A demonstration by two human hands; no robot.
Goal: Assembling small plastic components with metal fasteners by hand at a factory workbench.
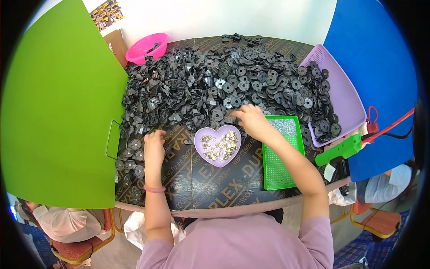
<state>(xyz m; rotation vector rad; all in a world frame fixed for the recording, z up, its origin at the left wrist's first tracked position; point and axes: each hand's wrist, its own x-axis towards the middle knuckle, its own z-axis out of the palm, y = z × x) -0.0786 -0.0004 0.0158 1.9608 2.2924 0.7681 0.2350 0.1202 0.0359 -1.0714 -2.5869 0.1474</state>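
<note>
My left hand (155,142) is at the left, its fingers bent together at the near edge of a heap of bent black plastic pieces (163,89). What they hold, if anything, is hidden. Just beyond the heart-shaped dish, my right hand (253,121) reaches to the near edge of the heap of round black discs (268,80). Its thumb and fingers are drawn together among the dark parts, and I cannot make out what is between them. The lilac heart-shaped dish (198,147) lies between my hands, with many small shiny metal parts (228,144) in it.
Beside my right forearm lies a green tray (268,179) with small clear bits at its far end. A lilac basket (351,98) of discs and a green tool (340,150) with a red cable are at the right. More discs (135,154) lie left; a pink basket (134,51) stands behind.
</note>
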